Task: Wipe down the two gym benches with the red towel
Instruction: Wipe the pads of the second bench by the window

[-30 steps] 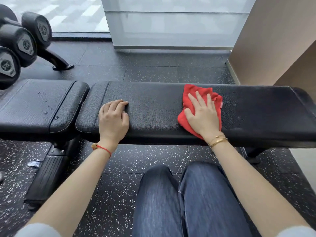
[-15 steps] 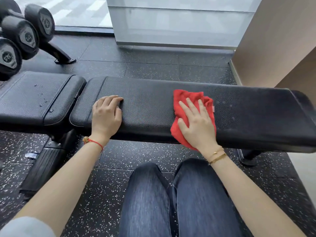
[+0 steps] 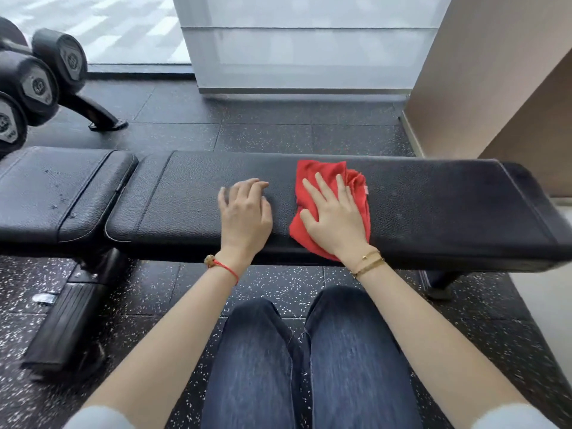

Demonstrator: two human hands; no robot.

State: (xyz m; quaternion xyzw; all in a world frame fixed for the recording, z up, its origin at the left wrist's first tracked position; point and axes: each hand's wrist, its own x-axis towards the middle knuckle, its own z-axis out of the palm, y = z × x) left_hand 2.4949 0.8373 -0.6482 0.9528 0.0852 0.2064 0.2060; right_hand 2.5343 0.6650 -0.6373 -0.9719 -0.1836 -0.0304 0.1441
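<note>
A long black padded bench pad [image 3: 433, 205] runs across the view in front of me. My right hand [image 3: 332, 219] lies flat with spread fingers on the crumpled red towel [image 3: 322, 174], pressing it onto the pad near its middle. My left hand [image 3: 244, 212] rests on the same pad just left of the towel, fingers loosely bent and holding nothing. To the left, a second black pad [image 3: 52, 193] carries a few water droplets.
A dumbbell rack [image 3: 40, 78] with several black dumbbells stands at the far left. The bench's frame and foot [image 3: 65, 320] reach toward me at lower left. A beige wall [image 3: 495, 72] rises at the right, a glass partition [image 3: 309, 41] behind. My knees [image 3: 309, 351] are below the bench.
My left hand has slid right along the pad and now sits close beside the towel. My right hand has drawn the towel leftward along the pad.
</note>
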